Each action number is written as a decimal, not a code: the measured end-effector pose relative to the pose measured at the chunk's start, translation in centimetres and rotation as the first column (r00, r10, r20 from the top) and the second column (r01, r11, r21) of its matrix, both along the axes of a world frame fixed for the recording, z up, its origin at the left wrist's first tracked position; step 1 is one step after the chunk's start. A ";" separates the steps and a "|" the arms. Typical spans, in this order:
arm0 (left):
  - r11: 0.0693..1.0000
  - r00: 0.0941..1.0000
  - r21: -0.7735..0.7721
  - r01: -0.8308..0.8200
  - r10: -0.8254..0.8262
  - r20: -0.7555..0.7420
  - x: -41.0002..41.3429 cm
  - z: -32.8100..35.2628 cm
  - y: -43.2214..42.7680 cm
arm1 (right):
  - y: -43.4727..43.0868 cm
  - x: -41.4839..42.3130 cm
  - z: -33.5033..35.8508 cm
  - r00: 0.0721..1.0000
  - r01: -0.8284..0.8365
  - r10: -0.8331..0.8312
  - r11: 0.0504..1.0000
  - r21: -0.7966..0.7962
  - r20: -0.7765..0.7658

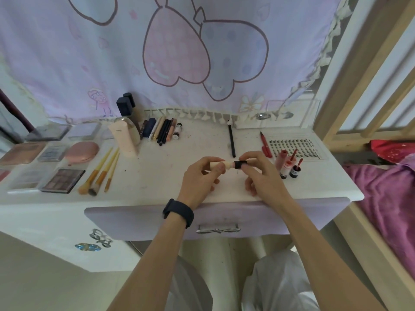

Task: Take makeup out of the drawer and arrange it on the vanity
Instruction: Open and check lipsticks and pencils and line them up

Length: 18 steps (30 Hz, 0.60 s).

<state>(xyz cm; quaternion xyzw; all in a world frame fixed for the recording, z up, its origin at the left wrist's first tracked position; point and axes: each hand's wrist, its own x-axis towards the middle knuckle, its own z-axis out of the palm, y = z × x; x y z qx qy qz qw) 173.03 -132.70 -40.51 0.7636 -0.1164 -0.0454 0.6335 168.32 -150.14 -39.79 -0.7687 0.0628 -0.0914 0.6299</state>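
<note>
left grip (199, 178): pinching tube (227, 164) | right grip (262, 176): pinching its cap end | forearms converging

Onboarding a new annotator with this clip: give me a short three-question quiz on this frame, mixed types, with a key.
1. True or false: the left hand grips the cream tube while the right hand pinches its black cap.
2. How many orange-handled brushes lie on the vanity? A two, B three, C five.
3. Fill in: the black wristband is on the ___ wrist.
Key: 1 true; 2 B; 3 left.
</note>
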 end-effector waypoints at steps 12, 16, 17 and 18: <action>1.000 1.000 -0.012 0.008 -0.008 -0.025 -0.1 0.3 0.0 | 0.3 0.1 -0.3 1.000 0.027 -0.027 0.999 -0.048 0.001; 0.998 0.998 -0.065 0.025 -0.029 -0.059 -0.2 0.6 0.3 | 0.2 -0.1 -0.1 0.999 0.042 -0.042 0.999 -0.020 0.028; 0.997 0.997 -0.069 0.035 -0.040 -0.073 -0.2 0.7 0.3 | 0.2 -0.1 0.0 0.999 0.037 -0.036 0.999 -0.023 0.023; 0.996 0.995 -0.070 0.046 -0.052 -0.088 -0.2 0.9 0.5 | 0.2 -0.2 0.1 1.000 0.024 -0.023 0.999 -0.036 0.018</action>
